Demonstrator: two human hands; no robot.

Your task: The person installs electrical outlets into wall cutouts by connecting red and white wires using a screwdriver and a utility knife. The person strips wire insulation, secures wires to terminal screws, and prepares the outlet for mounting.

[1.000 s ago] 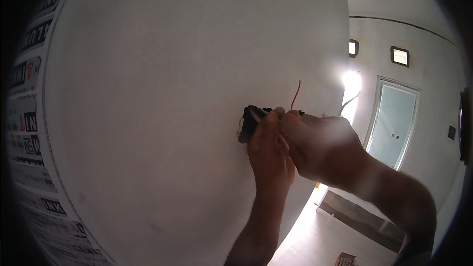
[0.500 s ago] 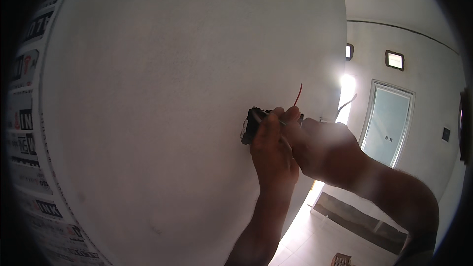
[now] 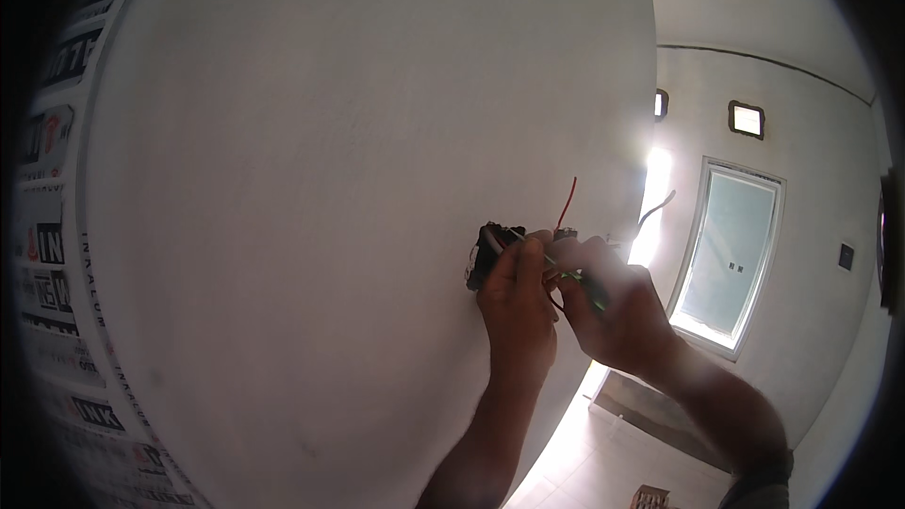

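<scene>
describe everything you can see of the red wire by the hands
The red wire is a thin, single strand with a smooth, plastic-looking coat. It stands nearly upright in front of the pale wall, bowed slightly and leaning right toward its free upper tip. Whether that tip is stripped is too small to tell. It rises just above the fingers of the left hand and right hand; its lower end is lost there, so I can't tell whether either touches it.
</scene>
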